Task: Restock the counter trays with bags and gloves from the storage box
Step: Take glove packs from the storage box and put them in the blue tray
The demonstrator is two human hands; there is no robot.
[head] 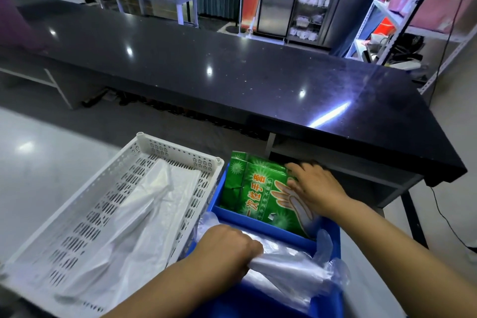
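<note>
A blue divided tray (260, 217) sits in front of me. Its far compartment holds a green pack of disposable gloves (255, 188), and my right hand (315, 188) rests on the pack's right side with fingers curled over its top edge. The near compartment holds loose clear plastic gloves (291, 263); my left hand (227, 250) is closed around a bunch of them. To the left stands a white perforated tray (180, 155) with white plastic bags (144, 214) lying in it. The storage box is not in view.
A long black counter (232, 70) runs across behind the trays, with a shelf under its right end. Metal shelving (392, 20) stands at the back right, a cable trails on the floor at right, and grey floor lies to the left.
</note>
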